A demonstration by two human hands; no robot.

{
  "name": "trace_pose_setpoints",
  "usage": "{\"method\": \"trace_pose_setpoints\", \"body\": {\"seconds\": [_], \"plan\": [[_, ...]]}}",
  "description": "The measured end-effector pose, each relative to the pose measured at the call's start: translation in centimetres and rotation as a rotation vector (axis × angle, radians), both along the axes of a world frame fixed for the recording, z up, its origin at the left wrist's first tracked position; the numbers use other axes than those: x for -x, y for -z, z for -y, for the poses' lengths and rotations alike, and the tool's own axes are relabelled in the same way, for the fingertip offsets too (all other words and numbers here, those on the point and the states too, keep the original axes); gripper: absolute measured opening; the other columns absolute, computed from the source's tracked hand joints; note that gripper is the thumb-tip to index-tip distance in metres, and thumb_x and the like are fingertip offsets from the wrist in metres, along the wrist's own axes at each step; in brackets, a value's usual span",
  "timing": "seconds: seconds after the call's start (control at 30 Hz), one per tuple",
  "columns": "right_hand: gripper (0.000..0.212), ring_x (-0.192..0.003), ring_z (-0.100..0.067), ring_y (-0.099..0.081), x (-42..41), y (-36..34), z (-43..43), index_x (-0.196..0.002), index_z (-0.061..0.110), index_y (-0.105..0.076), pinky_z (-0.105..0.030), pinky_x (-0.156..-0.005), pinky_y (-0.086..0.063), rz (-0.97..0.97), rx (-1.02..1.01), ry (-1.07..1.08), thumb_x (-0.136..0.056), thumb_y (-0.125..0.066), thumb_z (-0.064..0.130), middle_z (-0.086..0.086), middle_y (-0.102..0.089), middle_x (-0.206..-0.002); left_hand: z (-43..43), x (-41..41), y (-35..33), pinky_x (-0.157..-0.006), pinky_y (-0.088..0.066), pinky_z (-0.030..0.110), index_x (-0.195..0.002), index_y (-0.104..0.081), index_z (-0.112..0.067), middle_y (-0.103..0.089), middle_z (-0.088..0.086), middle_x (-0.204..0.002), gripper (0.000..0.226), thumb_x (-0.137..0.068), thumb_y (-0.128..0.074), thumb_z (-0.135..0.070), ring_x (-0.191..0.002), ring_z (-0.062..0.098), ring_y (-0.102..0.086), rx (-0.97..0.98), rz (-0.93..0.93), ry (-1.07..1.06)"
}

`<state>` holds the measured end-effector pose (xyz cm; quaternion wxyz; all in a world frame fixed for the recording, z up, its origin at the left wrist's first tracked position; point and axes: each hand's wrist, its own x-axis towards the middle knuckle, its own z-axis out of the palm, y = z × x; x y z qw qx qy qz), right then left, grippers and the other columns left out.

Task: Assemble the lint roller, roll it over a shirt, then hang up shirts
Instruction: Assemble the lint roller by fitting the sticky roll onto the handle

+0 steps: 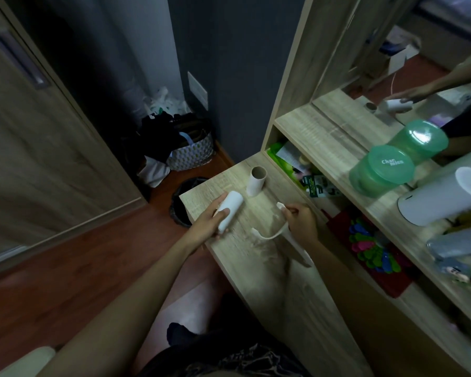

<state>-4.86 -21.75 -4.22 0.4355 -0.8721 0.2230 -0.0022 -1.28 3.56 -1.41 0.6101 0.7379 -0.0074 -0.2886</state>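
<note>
Assembly stage, head view. Left hand (210, 224) grips a white roll (233, 210), fingers curled under it and thumb pressed on top. The roll hangs tilted just above the desk (297, 289), near its left edge. Right hand (301, 221) holds the handle (299, 251) at its neck with fingers curled round it; how each finger lies is too blurred to tell. The handle's two-pronged fork points toward the roll, and the two parts are apart. A bare tube (256, 180) stands upright on the desk just beyond the roll. A bin (185, 200) sits on the floor below the desk edge. No shirt is in view.

Judged step: seating the roll between the prongs, not yet done.

Hazards:
- If the roll meets the fork askew, one prong may miss its core, and the roll could then pop free.
- A roll dropped here would probably go over the near edge toward the bin.
- Spreading the fork one-handed may let it snap back.
- A tight grip on the sticky face could peel or crease the outer sheet.
</note>
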Motion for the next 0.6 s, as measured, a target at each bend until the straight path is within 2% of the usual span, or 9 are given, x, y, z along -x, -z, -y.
{"method": "trace_pose_setpoints", "body": {"seconds": [0.13, 0.17, 0.23, 0.3, 0.4, 0.5, 0.53, 0.6], "plan": [[0.016, -0.082, -0.015, -0.058, -0.5, -0.7, -0.9, -0.098, 0.013, -0.065, -0.02, -0.066, -0.044, 0.085, 0.061, 0.05, -0.09, -0.059, 0.026, -0.002, -0.061, -0.091, -0.5, -0.3, 0.6, -0.055, -0.05, 0.02, -0.127, -0.044, -0.016, -0.057, 0.012, -0.12, 0.042, -0.094, -0.058, -0.037, -0.081, 0.016, -0.063, -0.073, 0.008, -0.048], [0.016, -0.083, -0.016, -0.059, -0.6, -0.9, -1.5, -0.099, 0.013, -0.065, -0.023, -0.068, -0.047, 0.104, 0.046, 0.033, -0.091, -0.058, 0.025, -0.003, -0.062, -0.092, -0.7, -0.4, 0.7, -0.054, -0.05, 0.02, -0.123, -0.044, -0.014, -0.058, 0.014, -0.115, 0.042, -0.092, -0.062, -0.036, -0.078, 0.015, -0.062, -0.073, 0.004, -0.062], [0.015, -0.083, -0.019, -0.06, -0.8, -1.0, -2.7, -0.096, 0.014, -0.066, -0.036, -0.074, -0.053, 0.143, 0.02, 0.004, -0.091, -0.057, 0.025, -0.005, -0.063, -0.089, -0.8, -0.7, 0.5, -0.053, -0.05, 0.02, -0.121, -0.045, -0.01, -0.057, 0.01, -0.108, 0.044, -0.09, -0.065, -0.033, -0.074, 0.013, -0.06, -0.067, 0.019, -0.076], [0.016, -0.081, -0.019, -0.06, -1.0, -1.3, -3.7, -0.094, 0.012, -0.066, -0.04, -0.077, -0.053, 0.161, 0.027, -0.006, -0.092, -0.057, 0.025, -0.004, -0.063, -0.087, -0.8, -1.0, 0.1, -0.053, -0.05, 0.019, -0.122, -0.047, -0.01, -0.056, 0.006, -0.107, 0.043, -0.09, -0.066, -0.031, -0.077, 0.013, -0.061, -0.07, 0.039, -0.073], [0.023, -0.088, -0.015, -0.061, -1.7, -3.0, -5.0, -0.111, 0.011, -0.064, -0.033, -0.082, -0.052, 0.056, -0.18, -0.1, -0.095, -0.054, 0.025, -0.003, -0.065, -0.1, -0.7, -1.4, -0.3, -0.054, -0.051, 0.019, -0.121, -0.052, -0.011, -0.059, 0.006, -0.11, 0.038, -0.09, -0.065, -0.03, -0.082, 0.016, -0.062, -0.071, 0.079, -0.046], [0.036, -0.084, -0.013, -0.066, -2.1, -4.1, -5.8, -0.13, 0.015, -0.053, -0.024, -0.07, -0.055, -0.07, -0.422, -0.211, -0.097, -0.05, 0.028, -0.008, -0.064, -0.113, -0.7, -1.7, -0.7, -0.053, -0.051, 0.02, -0.119, -0.056, -0.012, -0.06, 0.005, -0.106, 0.034, -0.091, -0.065, -0.03, -0.079, 0.015, -0.064, -0.051, 0.091, -0.019], [0.037, -0.083, -0.015, -0.068, -2.1, -4.3, -5.9, -0.131, 0.014, -0.052, -0.024, -0.069, -0.056, -0.09, -0.483, -0.207, -0.097, -0.051, 0.027, -0.01, -0.064, -0.114, -0.7, -1.8, -0.8, -0.053, -0.051, 0.019, -0.119, -0.058, -0.013, -0.062, 0.004, -0.104, 0.033, -0.091, -0.064, -0.03, -0.076, 0.012, -0.065, -0.036, 0.082, -0.013], [0.037, -0.086, -0.023, -0.07, -2.1, -4.6, -6.1, -0.13, 0.012, -0.053, -0.031, -0.075, -0.058, -0.108, -0.555, -0.194, -0.096, -0.054, 0.024, -0.014, -0.063, -0.114, -0.8, -1.9, -1.0, -0.053, -0.049, 0.018, -0.118, -0.06, -0.015, -0.065, 0.002, -0.102, 0.03, -0.092, -0.063, -0.03, -0.069, 0.006, -0.067, -0.019, 0.063, -0.003]]}}
